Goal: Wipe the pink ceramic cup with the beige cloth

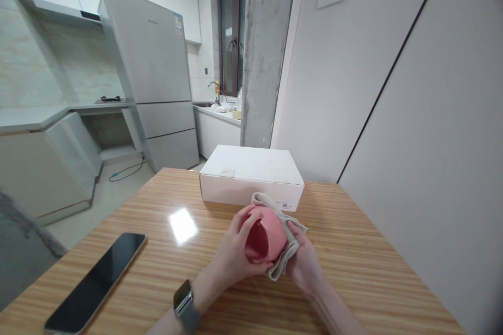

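A pink, rounded hollow vessel (277, 235), like a cup or bowl, is tilted on its side above the table, its dark opening turned toward me and to the left. My left hand (231, 251) grips it, fingers over the top of the rim and thumb along the lower edge. Folded against the vessel's right side is a beige cloth (290, 243). My right hand (304, 259) presses that cloth to the vessel from the right, with its fingers partly hidden behind the fabric.
Behind my hands a white box (251, 172) lies on the wood-grain table (346, 261). A black phone (98, 282) rests at the left front. A wall (424, 157) borders the table on the right. Across the room stand a fridge (153, 63) and a sink counter (220, 123).
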The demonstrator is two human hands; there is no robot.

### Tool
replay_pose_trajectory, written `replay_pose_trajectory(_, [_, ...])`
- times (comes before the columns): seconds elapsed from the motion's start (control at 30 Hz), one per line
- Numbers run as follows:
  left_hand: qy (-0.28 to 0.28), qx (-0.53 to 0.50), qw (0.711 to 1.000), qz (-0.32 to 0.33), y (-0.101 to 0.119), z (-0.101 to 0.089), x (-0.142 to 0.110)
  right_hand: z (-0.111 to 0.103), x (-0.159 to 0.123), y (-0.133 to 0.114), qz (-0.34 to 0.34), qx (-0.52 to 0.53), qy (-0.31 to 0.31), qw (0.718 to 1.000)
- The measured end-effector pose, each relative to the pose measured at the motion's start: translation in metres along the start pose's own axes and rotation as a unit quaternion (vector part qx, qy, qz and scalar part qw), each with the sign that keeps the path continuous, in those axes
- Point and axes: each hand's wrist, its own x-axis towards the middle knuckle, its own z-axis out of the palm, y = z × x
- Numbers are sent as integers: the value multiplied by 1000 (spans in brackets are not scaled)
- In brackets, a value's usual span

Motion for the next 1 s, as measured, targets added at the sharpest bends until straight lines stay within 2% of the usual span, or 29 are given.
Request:
replay_pose_trajectory(0.1, [-2,-1,1000,3,2,-3,1,0,-2,0,-4,5,5,1000])
replay_pose_trajectory(0.27, [77,-52,991,-98,1,4,1,0,-3,4,-10,-5,18,1000])
replay_pose_trajectory(0.37, [103,-70,981,-149,-3,8,0,1,-5,4,-12,-14,22,1000])
replay_pose_trajectory(0.5, [128,-102,967,-196,-6,6,1,-5,-15,-13,-13,-32,63,997])
replay_pose_trajectory(0.57, [139,-110,960,-215,-10,3,2,-19,-24,-30,-45,-29,119,992])
replay_pose_trajectory(0.67, [157,-116,952,-238,-17,3,4,-52,-45,-58,-13,-88,152,984])
replay_pose_trajectory(0.7, [159,-123,949,-243,-19,4,4,-64,-52,-66,3,-104,146,984])
replay_pose_trajectory(0.83, [128,-171,945,-249,-20,11,1,-103,-81,-80,167,-160,115,966])
replay_pose_trajectory(0.87, [115,-182,945,-246,-18,12,1,-109,-86,-79,154,-183,115,964])
replay_pose_trajectory(0.93, [91,-196,947,-239,-11,14,1,-119,-91,-78,25,-272,130,953])
replay_pose_trajectory(1.0, [72,-200,949,-232,-1,15,4,-130,-90,-82,-79,-423,105,896])
